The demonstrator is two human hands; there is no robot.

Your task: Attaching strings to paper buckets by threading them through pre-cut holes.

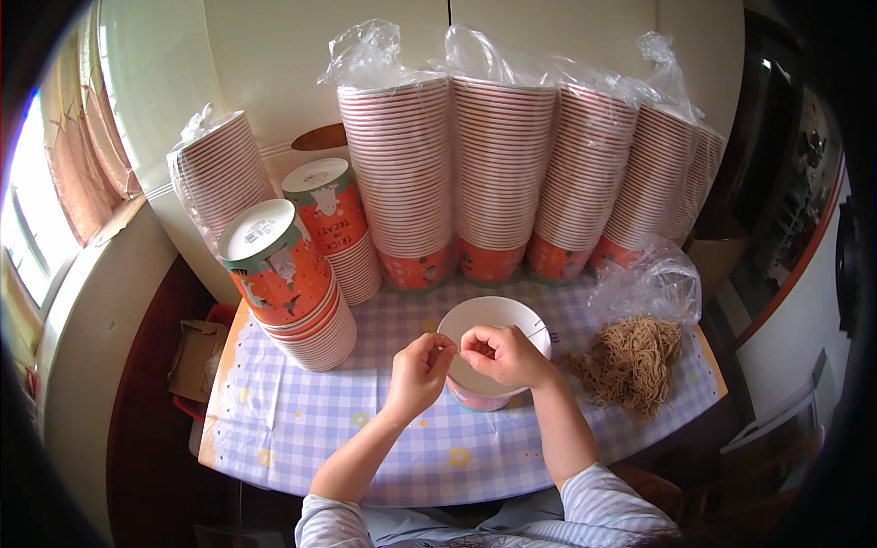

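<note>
A white-lined paper bucket (484,315) with an orange outside stands in front of me on the checked tablecloth. Over its near part, my left hand (420,370) and my right hand (507,354) face each other with fingertips pinched. Whatever they pinch is too small to make out. Beside the right hand, thin dark lines (539,326) show at the bucket's rim; I cannot tell what they are. To the right lies a loose heap of brown string (639,356).
Tall nested stacks of buckets (397,173) in clear plastic line the back. Two upside-down stacks of orange buckets (283,283) stand at the left, before another wrapped stack (219,164). A crumpled clear bag (649,283) lies behind the string. The table's wooden edge (208,438) shows at left.
</note>
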